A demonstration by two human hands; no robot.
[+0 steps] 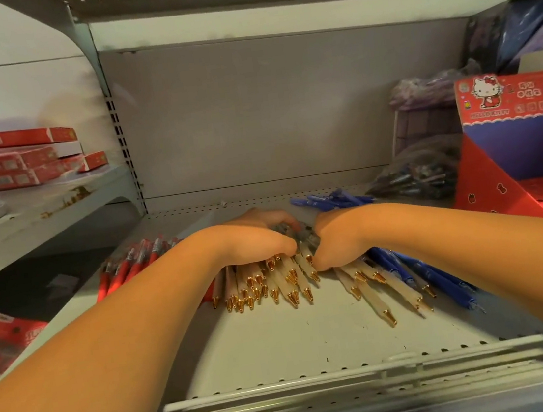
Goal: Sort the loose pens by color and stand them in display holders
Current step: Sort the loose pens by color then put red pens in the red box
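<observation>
A heap of loose pens lies on the grey shelf (281,343). Cream-barrelled pens with gold tips (273,285) fill the middle, red pens (126,266) lie at the left, and blue pens (420,272) lie at the right and behind. My left hand (253,239) is curled over the cream pens from the left and grips them. My right hand (340,238) curls over the same bundle from the right, its fingers closed round the pens. A red display holder (511,153) with a cartoon cat card stands at the far right.
Bags of pens (418,176) and purple packs sit behind the holder. On the left side shelf lie stacked red boxes (29,158) and a red cone. Red packets (1,341) lie lower left. The shelf's front lip (321,386) runs below my forearms.
</observation>
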